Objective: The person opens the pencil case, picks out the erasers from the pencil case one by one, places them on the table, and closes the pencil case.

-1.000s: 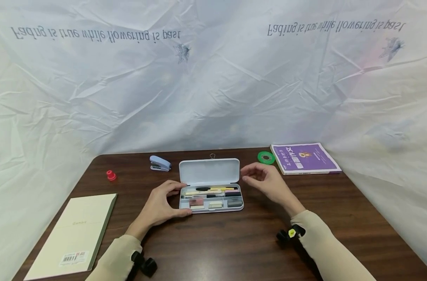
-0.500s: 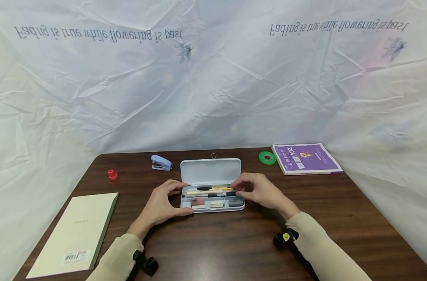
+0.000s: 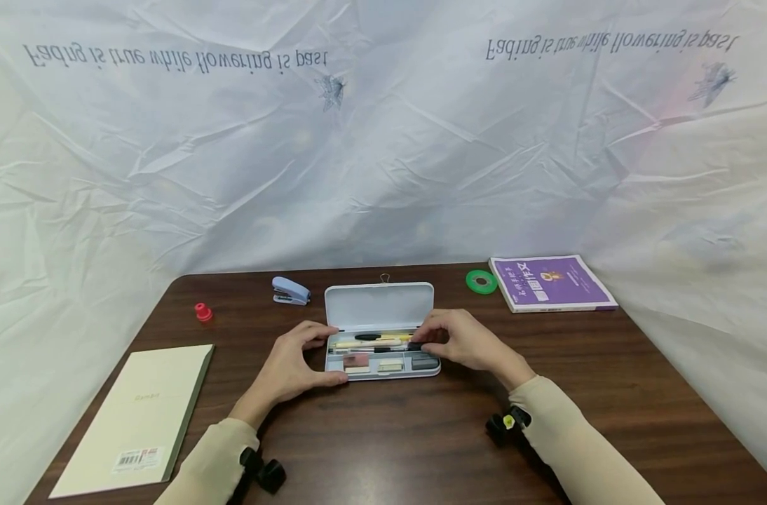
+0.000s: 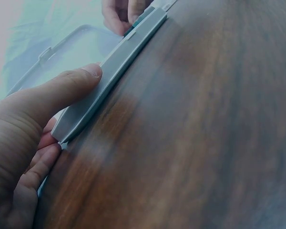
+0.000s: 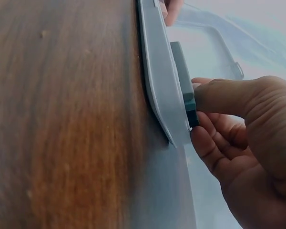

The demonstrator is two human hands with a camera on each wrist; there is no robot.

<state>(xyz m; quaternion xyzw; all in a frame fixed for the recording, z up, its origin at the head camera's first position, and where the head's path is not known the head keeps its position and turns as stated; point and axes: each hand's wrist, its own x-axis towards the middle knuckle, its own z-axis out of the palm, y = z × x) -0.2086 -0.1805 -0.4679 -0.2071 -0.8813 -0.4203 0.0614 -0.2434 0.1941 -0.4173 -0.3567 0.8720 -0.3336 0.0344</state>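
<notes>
A pale pencil case [image 3: 378,306] lies with its lid raised in the middle of the table. Pens [image 3: 371,346] fill its rear compartment; a pink-and-white eraser [image 3: 356,363], a small whitish block [image 3: 390,366] and a dark grey block [image 3: 424,362] sit in front. My left hand [image 3: 295,363] grips the case's left end, thumb on the front wall. Inside the right end, my right hand [image 3: 468,341] has thumb and fingertips closed about the black end of a pen [image 3: 414,346]. In the right wrist view the thumb [image 5: 224,98] partly hides what is pinched.
Behind the case stand a light blue stapler [image 3: 291,291] and a metal clip [image 3: 385,278]. A red stamp-like piece [image 3: 203,312] and a cream notebook [image 3: 137,414] lie left. Green tape [image 3: 481,282] and a purple book [image 3: 550,283] lie at the back right.
My right hand has come in from the right of the case and down to the pens' right end, its fingertips closing there. The left hand keeps its hold on the case.
</notes>
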